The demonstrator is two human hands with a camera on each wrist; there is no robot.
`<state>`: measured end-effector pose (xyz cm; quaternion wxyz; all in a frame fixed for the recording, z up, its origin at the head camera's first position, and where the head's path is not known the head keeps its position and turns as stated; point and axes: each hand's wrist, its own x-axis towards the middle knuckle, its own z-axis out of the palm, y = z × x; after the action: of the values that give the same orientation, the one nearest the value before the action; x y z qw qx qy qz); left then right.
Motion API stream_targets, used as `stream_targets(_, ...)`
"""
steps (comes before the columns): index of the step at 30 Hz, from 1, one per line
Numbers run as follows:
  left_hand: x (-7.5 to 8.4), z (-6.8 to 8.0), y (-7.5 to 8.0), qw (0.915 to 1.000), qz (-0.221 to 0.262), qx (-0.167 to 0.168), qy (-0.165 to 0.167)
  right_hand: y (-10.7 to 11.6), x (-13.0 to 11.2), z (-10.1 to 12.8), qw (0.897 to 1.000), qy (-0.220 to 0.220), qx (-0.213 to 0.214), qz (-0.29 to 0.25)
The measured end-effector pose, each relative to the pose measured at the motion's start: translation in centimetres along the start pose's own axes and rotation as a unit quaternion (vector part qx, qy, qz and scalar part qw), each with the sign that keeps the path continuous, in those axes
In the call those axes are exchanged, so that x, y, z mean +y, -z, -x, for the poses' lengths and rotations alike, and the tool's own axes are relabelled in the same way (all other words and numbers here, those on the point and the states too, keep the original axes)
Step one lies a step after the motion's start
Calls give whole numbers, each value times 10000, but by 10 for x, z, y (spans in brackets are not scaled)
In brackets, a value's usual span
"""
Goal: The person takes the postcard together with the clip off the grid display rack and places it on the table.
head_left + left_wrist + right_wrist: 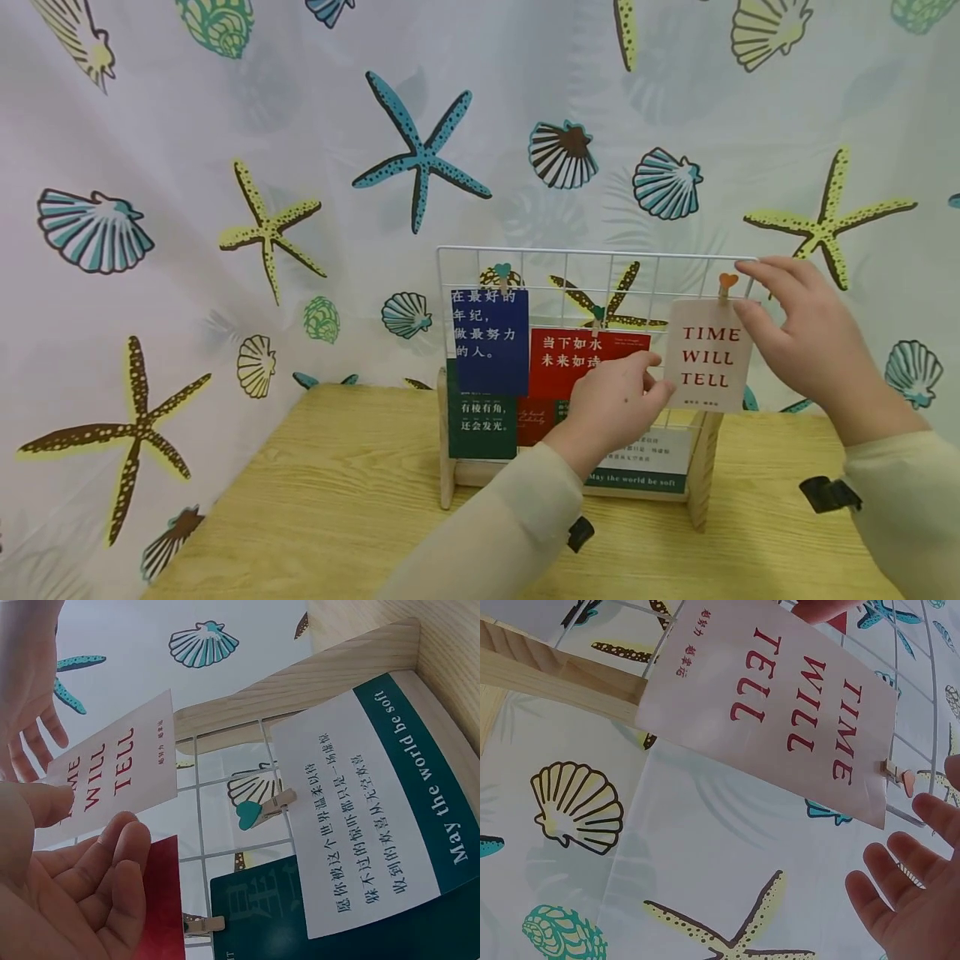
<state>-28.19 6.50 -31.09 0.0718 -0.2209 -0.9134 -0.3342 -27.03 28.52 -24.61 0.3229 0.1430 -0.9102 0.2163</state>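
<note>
Hidden: red card (577, 354) partly behind left hand (615, 408).
Card (708, 356): upper right of grid (570, 254), clipped by peg (726, 286); long axis upright, text level.
Left hand: pinches card's lower left edge.
Right hand (806, 333): fingers spread, holds nothing, at card's right edge.

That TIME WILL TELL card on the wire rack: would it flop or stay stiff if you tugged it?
The TIME WILL TELL card hangs flat, so probably stiffish yet bendable. It looks thin and light. Only a small clip holds it, so a tug might pull it free; the left hand steadies its edge.
</note>
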Motion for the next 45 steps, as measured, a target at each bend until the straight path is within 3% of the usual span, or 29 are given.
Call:
stream_targets(7,5,-4,-3,9995,-258,-103,144,5,-2,-8,9990,-8,-326,313)
stream_targets(22,15,-12,-9,9986,-525,53,92,3,-1,-20,9962,202,-301,798)
stream_targets(37,10,-11,-5,9989,-376,261,34,6,-3,-26,9946,192,-411,935)
stream_targets(45,9,-12,-2,9984,-448,320,-94,4,-4,-28,9965,21,-356,750)
